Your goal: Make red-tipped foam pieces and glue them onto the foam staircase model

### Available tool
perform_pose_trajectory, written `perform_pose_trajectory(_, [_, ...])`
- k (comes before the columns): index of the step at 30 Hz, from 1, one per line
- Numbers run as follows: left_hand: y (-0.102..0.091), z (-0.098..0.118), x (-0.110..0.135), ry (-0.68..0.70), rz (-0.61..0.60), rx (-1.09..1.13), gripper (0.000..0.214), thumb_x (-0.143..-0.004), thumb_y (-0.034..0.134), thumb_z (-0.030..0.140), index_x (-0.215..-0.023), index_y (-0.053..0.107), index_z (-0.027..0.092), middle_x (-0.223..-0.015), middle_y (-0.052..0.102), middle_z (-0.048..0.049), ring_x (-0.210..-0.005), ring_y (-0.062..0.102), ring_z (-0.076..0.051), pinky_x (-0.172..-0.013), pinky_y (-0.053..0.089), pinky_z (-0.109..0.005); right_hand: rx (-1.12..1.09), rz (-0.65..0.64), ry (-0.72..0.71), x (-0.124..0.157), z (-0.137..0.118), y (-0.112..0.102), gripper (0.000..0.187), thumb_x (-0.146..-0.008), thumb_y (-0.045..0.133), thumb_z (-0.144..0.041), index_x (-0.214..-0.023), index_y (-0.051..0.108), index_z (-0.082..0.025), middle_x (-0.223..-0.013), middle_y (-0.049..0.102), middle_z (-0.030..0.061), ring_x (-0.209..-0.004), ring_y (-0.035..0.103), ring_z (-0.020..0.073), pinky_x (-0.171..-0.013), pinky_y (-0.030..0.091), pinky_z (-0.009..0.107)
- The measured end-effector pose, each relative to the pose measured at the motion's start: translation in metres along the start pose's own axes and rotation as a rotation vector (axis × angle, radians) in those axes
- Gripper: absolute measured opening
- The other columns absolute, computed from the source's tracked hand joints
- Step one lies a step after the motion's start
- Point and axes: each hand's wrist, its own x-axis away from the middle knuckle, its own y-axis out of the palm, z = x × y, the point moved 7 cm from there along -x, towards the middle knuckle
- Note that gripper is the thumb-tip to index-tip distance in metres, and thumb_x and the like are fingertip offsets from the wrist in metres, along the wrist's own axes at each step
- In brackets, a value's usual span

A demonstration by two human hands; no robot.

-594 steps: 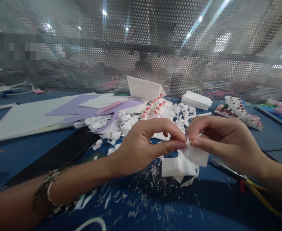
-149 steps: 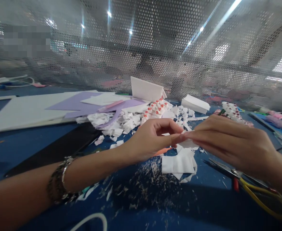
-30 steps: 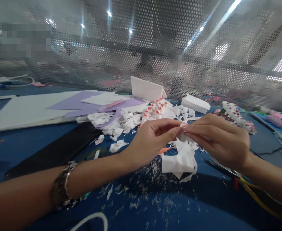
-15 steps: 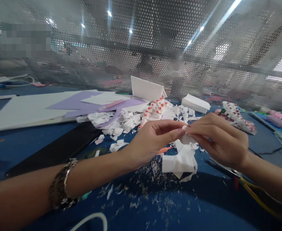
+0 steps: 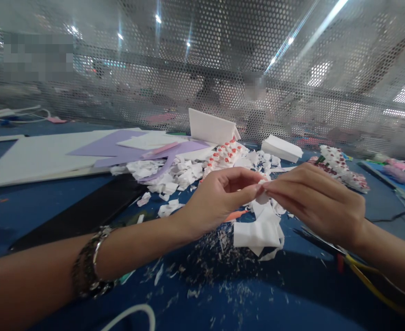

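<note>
Between the fingertips of my left hand (image 5: 219, 197) and my right hand (image 5: 321, 202) is a small white piece (image 5: 263, 196), thin like foam sheet or paper. Both hands pinch it, and the fingers partly hide it. Just below lie cut white sheet scraps (image 5: 257, 232) on the blue table. An orange pointed tool (image 5: 236, 215) shows beside my left hand's fingers. Behind the hands stands a white shape dotted with red-orange tips (image 5: 225, 154). Scissors with yellow handles (image 5: 364, 271) lie under my right forearm, partly covered.
White and purple sheets (image 5: 33, 154) spread at the left, with a black flat object (image 5: 81, 211) in front. Piles of white scraps (image 5: 185, 172) lie mid-table. A white block (image 5: 281, 148) and dark-red-dotted white pieces (image 5: 340, 168) are farther right. A perforated metal screen (image 5: 168, 73) rises behind.
My right hand has turned slightly, its fingers now straighter and closer to the left fingertips. The white piece has shifted a little left and is more covered. My left hand stays nearly in place.
</note>
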Motion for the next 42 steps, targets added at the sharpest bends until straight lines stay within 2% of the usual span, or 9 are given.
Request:
perform_pose_trajectory(7, [0.002,0.0,0.001,0.055,-0.01,-0.041,0.01,-0.072,0.066,0.021,-0.079,0.064,0.014,-0.073,0.066,-0.0006,-0.068,0.06,-0.009,-0.064,0.05,-0.018,-0.002,-0.003,0.009,-0.006,-0.002,-0.001,0.013,-0.082,0.053,-0.013,-0.092,0.056,-0.021,-0.082,0.062,0.0034,-0.074,0.055,0.0127,-0.069,0.046,0.027])
perform_pose_trajectory(12, [0.003,0.005,0.005,0.141,0.004,-0.166,0.011,-0.074,0.064,0.023,-0.081,0.065,0.015,-0.079,0.069,-0.0031,-0.074,0.063,-0.012,-0.068,0.051,-0.021,-0.155,-0.035,0.2,-0.009,0.009,-0.001,0.003,-0.081,0.056,-0.018,-0.079,0.056,-0.021,-0.074,0.06,-0.0005,-0.065,0.055,0.0085,-0.06,0.044,0.023])
perform_pose_trajectory(17, [0.004,0.019,0.01,0.318,0.024,-0.374,0.008,-0.077,0.06,0.019,-0.08,0.067,0.018,-0.083,0.07,-0.0025,-0.076,0.062,-0.013,-0.07,0.049,-0.022,-0.252,-0.066,0.36,-0.007,0.02,0.002,0.009,-0.078,0.06,-0.024,-0.072,0.057,-0.019,-0.066,0.06,-0.0034,-0.057,0.051,0.0052,-0.052,0.041,0.019])
perform_pose_trajectory(21, [0.007,0.026,0.014,0.407,-0.002,-0.479,0.008,-0.075,0.065,0.023,-0.082,0.067,0.02,-0.081,0.069,-0.0012,-0.074,0.061,-0.013,-0.071,0.048,-0.023,-0.345,-0.052,0.479,-0.001,0.026,0.006,0.013,-0.076,0.062,-0.029,-0.071,0.058,-0.018,-0.064,0.059,-0.0029,-0.057,0.052,0.0056,-0.051,0.041,0.019])
perform_pose_trajectory(24, [0.005,0.027,0.014,0.379,0.032,-0.461,0.011,-0.076,0.064,0.022,-0.085,0.068,0.02,-0.084,0.069,-0.0007,-0.078,0.062,-0.013,-0.072,0.049,-0.022,-0.401,-0.04,0.511,0.001,0.028,0.007,0.01,-0.075,0.063,-0.026,-0.073,0.059,-0.018,-0.066,0.06,-0.0023,-0.06,0.053,0.007,-0.052,0.042,0.019])
perform_pose_trajectory(29, [0.004,0.026,0.013,0.288,0.046,-0.384,0.013,-0.077,0.062,0.02,-0.087,0.07,0.021,-0.083,0.069,-0.0004,-0.075,0.063,-0.013,-0.066,0.05,-0.02,-0.422,-0.013,0.485,-0.003,0.027,0.004,0.006,-0.078,0.061,-0.024,-0.074,0.059,-0.02,-0.07,0.06,-0.0024,-0.062,0.053,0.0068,-0.053,0.041,0.019])
perform_pose_trajectory(33, [0.003,0.027,0.011,0.3,0.035,-0.339,0.015,-0.077,0.061,0.016,-0.087,0.071,0.021,-0.088,0.07,-0.0003,-0.079,0.063,-0.012,-0.071,0.05,-0.018,-0.479,-0.001,0.502,-0.002,0.029,0.005,0.004,-0.078,0.06,-0.023,-0.075,0.059,-0.02,-0.072,0.06,-0.0026,-0.065,0.053,0.0071,-0.055,0.043,0.018])
perform_pose_trajectory(37, [0.002,0.024,0.008,0.29,0.01,-0.259,0.014,-0.075,0.063,0.014,-0.087,0.071,0.019,-0.086,0.071,-0.0005,-0.08,0.064,-0.011,-0.07,0.051,-0.015,-0.679,-0.007,0.575,0.002,0.033,0.012,0.003,-0.078,0.06,-0.021,-0.075,0.058,-0.02,-0.073,0.059,-0.003,-0.067,0.054,0.0051,-0.057,0.044,0.014])
perform_pose_trajectory(42, [0.001,0.015,0.004,0.227,-0.014,-0.094,0.015,-0.073,0.066,0.014,-0.086,0.07,0.021,-0.08,0.071,0.0028,-0.074,0.064,-0.007,-0.066,0.05,-0.01,-0.971,-0.01,0.693,0.007,0.036,0.025,0.006,-0.076,0.062,-0.021,-0.075,0.058,-0.016,-0.068,0.057,-0.0032,-0.058,0.051,0.0024,-0.05,0.042,0.011])
